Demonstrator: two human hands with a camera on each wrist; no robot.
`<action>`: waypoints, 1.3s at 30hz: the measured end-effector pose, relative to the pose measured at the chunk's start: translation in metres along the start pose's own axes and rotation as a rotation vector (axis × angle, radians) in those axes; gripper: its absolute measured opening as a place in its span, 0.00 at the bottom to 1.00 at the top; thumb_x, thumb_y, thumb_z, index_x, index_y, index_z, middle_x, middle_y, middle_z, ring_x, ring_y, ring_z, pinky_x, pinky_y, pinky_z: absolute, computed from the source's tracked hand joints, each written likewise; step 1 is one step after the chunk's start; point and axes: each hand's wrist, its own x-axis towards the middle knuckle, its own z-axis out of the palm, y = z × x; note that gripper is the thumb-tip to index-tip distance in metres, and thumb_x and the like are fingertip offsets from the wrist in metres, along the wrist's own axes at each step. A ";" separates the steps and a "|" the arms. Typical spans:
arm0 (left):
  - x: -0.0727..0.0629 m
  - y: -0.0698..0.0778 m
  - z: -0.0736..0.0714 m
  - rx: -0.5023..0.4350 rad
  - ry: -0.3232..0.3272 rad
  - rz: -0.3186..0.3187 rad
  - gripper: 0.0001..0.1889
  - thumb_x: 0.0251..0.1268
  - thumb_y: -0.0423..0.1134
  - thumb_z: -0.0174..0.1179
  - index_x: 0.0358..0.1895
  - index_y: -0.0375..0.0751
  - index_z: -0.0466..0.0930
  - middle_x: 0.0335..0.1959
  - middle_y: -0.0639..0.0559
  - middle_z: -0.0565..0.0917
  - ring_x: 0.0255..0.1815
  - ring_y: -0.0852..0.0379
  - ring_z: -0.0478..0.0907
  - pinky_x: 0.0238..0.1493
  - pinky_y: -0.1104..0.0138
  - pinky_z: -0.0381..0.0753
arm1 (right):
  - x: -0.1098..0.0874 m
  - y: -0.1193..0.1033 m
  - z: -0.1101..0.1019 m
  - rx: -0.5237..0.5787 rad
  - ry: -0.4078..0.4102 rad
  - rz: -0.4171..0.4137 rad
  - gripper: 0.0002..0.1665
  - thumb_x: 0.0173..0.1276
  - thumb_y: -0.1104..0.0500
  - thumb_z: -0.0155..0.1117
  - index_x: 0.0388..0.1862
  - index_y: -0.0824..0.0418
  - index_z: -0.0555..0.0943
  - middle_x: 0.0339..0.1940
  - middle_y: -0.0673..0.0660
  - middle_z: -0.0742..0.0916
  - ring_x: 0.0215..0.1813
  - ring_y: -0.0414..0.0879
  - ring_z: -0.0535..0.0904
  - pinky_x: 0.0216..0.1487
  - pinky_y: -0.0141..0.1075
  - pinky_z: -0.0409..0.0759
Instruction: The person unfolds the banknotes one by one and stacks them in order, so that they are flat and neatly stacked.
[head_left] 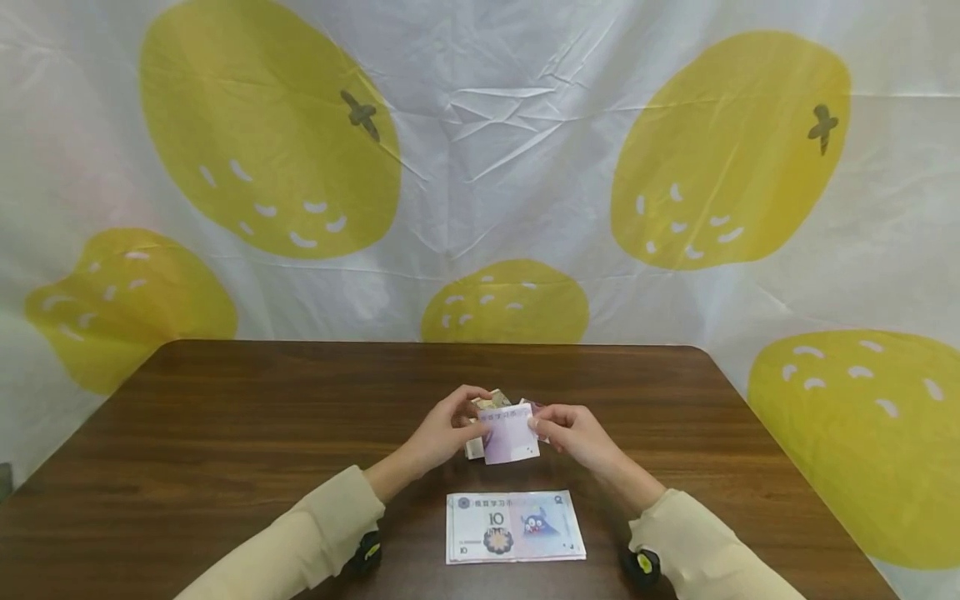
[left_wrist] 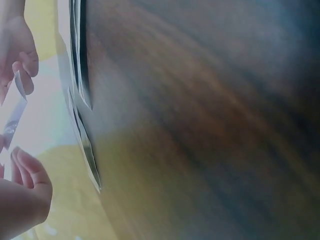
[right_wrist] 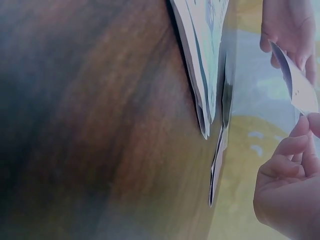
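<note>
A pale purple play banknote (head_left: 512, 440), which looks folded, is held up above the table between both hands. At its left edge my left hand (head_left: 442, 432) pinches it with thumb and fingers. My right hand (head_left: 581, 435) pinches the right edge. In the right wrist view the purple banknote (right_wrist: 296, 87) bends slightly and stands clear of the tabletop. Behind it lie several other small notes (head_left: 495, 400), partly hidden by the held one and the hands. Nearer to me, a flat stack of 10 play banknotes (head_left: 517, 529) rests between the forearms.
Everything lies on a dark brown wooden table (head_left: 300, 400) with rounded far corners. A white cloth (head_left: 510, 167) printed with large yellow fruit hangs behind it. Black bands circle both wrists.
</note>
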 end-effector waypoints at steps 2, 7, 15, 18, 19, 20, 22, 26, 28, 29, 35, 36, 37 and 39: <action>-0.001 0.003 0.001 0.053 0.027 0.032 0.15 0.52 0.23 0.57 0.45 0.32 0.71 0.33 0.38 0.74 0.26 0.49 0.68 0.23 0.68 0.67 | 0.002 0.004 0.000 -0.008 0.003 -0.003 0.13 0.59 0.56 0.60 0.33 0.68 0.78 0.16 0.52 0.72 0.20 0.42 0.66 0.23 0.34 0.66; -0.003 0.007 0.002 0.130 0.045 0.088 0.10 0.51 0.23 0.58 0.38 0.30 0.74 0.33 0.38 0.73 0.29 0.50 0.67 0.29 0.64 0.68 | 0.002 0.007 0.002 -0.020 0.012 -0.001 0.13 0.59 0.56 0.60 0.32 0.68 0.78 0.15 0.52 0.72 0.18 0.41 0.65 0.22 0.33 0.65; -0.005 0.014 0.001 0.155 0.040 0.087 0.04 0.52 0.26 0.59 0.31 0.29 0.76 0.29 0.35 0.69 0.28 0.50 0.66 0.28 0.68 0.64 | -0.001 0.007 0.005 0.013 0.006 0.005 0.12 0.60 0.58 0.60 0.31 0.69 0.78 0.20 0.57 0.76 0.19 0.41 0.66 0.23 0.33 0.67; -0.004 0.013 0.000 0.135 0.038 0.066 0.03 0.52 0.26 0.59 0.30 0.29 0.76 0.27 0.39 0.70 0.30 0.51 0.66 0.31 0.67 0.64 | -0.002 0.007 0.006 0.034 -0.007 -0.002 0.13 0.60 0.57 0.59 0.31 0.69 0.77 0.21 0.57 0.77 0.20 0.41 0.67 0.23 0.32 0.67; -0.004 0.012 0.000 0.123 0.037 0.059 0.03 0.52 0.26 0.59 0.30 0.29 0.76 0.27 0.40 0.70 0.31 0.52 0.66 0.32 0.66 0.65 | -0.003 0.007 0.006 0.039 -0.009 -0.008 0.13 0.60 0.57 0.59 0.31 0.69 0.77 0.21 0.57 0.77 0.20 0.40 0.67 0.23 0.32 0.67; -0.003 0.011 0.000 0.109 0.034 0.051 0.03 0.52 0.26 0.59 0.30 0.30 0.77 0.27 0.41 0.70 0.31 0.52 0.66 0.33 0.65 0.65 | -0.003 0.007 0.006 0.042 -0.009 -0.011 0.14 0.61 0.57 0.59 0.31 0.69 0.77 0.21 0.56 0.77 0.19 0.40 0.66 0.22 0.32 0.67; -0.001 0.006 -0.001 0.074 0.022 0.035 0.03 0.52 0.27 0.59 0.31 0.30 0.77 0.27 0.43 0.70 0.32 0.53 0.66 0.33 0.64 0.66 | -0.004 0.006 0.005 0.048 -0.011 -0.016 0.14 0.61 0.56 0.59 0.31 0.69 0.77 0.21 0.55 0.77 0.19 0.40 0.66 0.22 0.31 0.66; 0.004 -0.012 -0.003 -0.010 -0.031 -0.033 0.05 0.54 0.29 0.59 0.33 0.31 0.77 0.30 0.46 0.70 0.31 0.55 0.66 0.31 0.64 0.66 | -0.007 0.006 0.003 0.061 -0.021 -0.008 0.16 0.61 0.54 0.58 0.30 0.69 0.76 0.21 0.55 0.76 0.18 0.40 0.65 0.21 0.30 0.64; 0.006 -0.020 -0.005 -0.050 -0.065 -0.068 0.06 0.54 0.31 0.59 0.34 0.32 0.76 0.32 0.46 0.69 0.31 0.56 0.68 0.29 0.64 0.67 | -0.008 0.006 0.002 0.064 -0.028 -0.002 0.16 0.62 0.54 0.58 0.31 0.69 0.75 0.21 0.55 0.76 0.18 0.40 0.65 0.21 0.30 0.64; 0.007 -0.024 -0.005 -0.063 -0.080 -0.084 0.06 0.55 0.32 0.59 0.34 0.33 0.76 0.33 0.47 0.70 0.30 0.57 0.68 0.28 0.63 0.67 | -0.008 0.007 0.001 0.065 -0.030 -0.002 0.16 0.62 0.54 0.58 0.31 0.69 0.75 0.20 0.55 0.75 0.18 0.40 0.65 0.21 0.30 0.64; 0.007 -0.032 -0.008 -0.098 -0.115 -0.092 0.10 0.57 0.36 0.57 0.38 0.33 0.78 0.37 0.49 0.73 0.33 0.55 0.69 0.29 0.66 0.68 | -0.011 0.008 -0.001 0.074 -0.007 0.009 0.16 0.61 0.55 0.58 0.32 0.70 0.76 0.19 0.53 0.75 0.18 0.39 0.65 0.20 0.29 0.64; 0.006 -0.032 -0.009 -0.096 -0.109 -0.092 0.11 0.58 0.37 0.56 0.39 0.33 0.78 0.37 0.50 0.74 0.33 0.55 0.70 0.29 0.66 0.69 | -0.011 0.008 -0.002 0.076 -0.001 0.015 0.16 0.61 0.55 0.59 0.32 0.70 0.76 0.19 0.53 0.75 0.18 0.39 0.65 0.20 0.29 0.64; 0.006 -0.033 -0.009 -0.095 -0.100 -0.089 0.12 0.58 0.38 0.56 0.40 0.33 0.79 0.38 0.51 0.75 0.34 0.54 0.70 0.30 0.66 0.69 | -0.012 0.008 -0.003 0.079 0.002 0.021 0.16 0.61 0.55 0.59 0.32 0.70 0.76 0.19 0.53 0.75 0.17 0.39 0.65 0.20 0.29 0.64; 0.005 -0.033 -0.010 -0.100 -0.087 -0.081 0.13 0.60 0.39 0.55 0.42 0.33 0.79 0.38 0.50 0.78 0.37 0.54 0.72 0.34 0.65 0.71 | -0.012 0.007 -0.004 0.086 0.006 0.031 0.16 0.61 0.55 0.59 0.32 0.70 0.76 0.20 0.54 0.75 0.17 0.39 0.65 0.20 0.29 0.64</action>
